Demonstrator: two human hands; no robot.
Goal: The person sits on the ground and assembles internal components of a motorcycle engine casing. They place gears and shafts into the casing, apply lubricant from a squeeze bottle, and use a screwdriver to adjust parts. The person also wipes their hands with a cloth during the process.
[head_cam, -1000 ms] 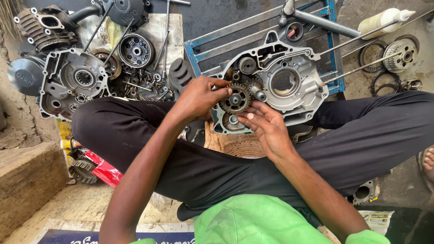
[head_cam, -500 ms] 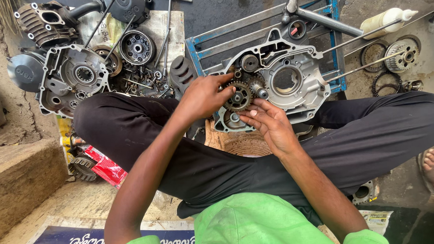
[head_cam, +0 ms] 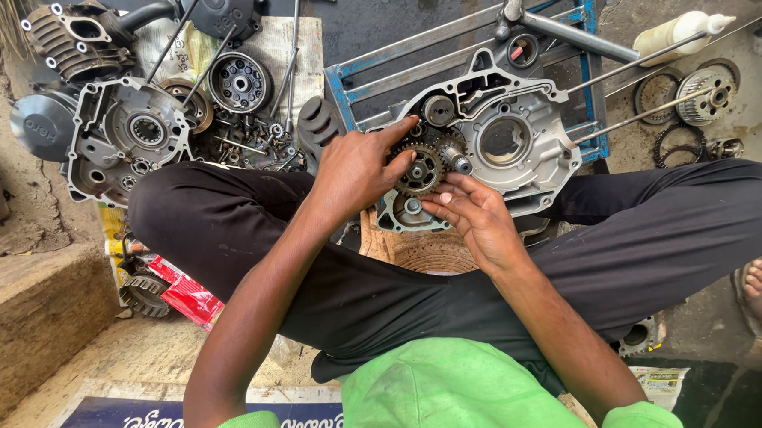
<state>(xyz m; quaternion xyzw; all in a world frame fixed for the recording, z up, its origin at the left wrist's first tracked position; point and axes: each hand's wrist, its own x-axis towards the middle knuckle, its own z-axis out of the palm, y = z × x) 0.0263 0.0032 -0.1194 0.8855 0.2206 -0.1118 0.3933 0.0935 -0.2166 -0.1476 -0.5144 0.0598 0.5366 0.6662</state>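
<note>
- A silver engine crankcase half (head_cam: 521, 147) lies open-side up at upper centre of the frame, resting on a blue metal frame (head_cam: 587, 95).
- A dark toothed gear (head_cam: 421, 169) sits in its left part, among smaller shafts.
- The left hand (head_cam: 353, 172) is loosely curled, fingertips touching the gear's upper rim.
- The right hand (head_cam: 477, 215), fingers half open, touches the gear's lower right edge.

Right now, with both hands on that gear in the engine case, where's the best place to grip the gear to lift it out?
Probably by the toothed rim of the gear, pinched on opposite edges from above. It lies flat in the silver crankcase half, face up, with its centre taken by a shaft. The left hand already covers its left edge and the right hand its lower right.
</note>
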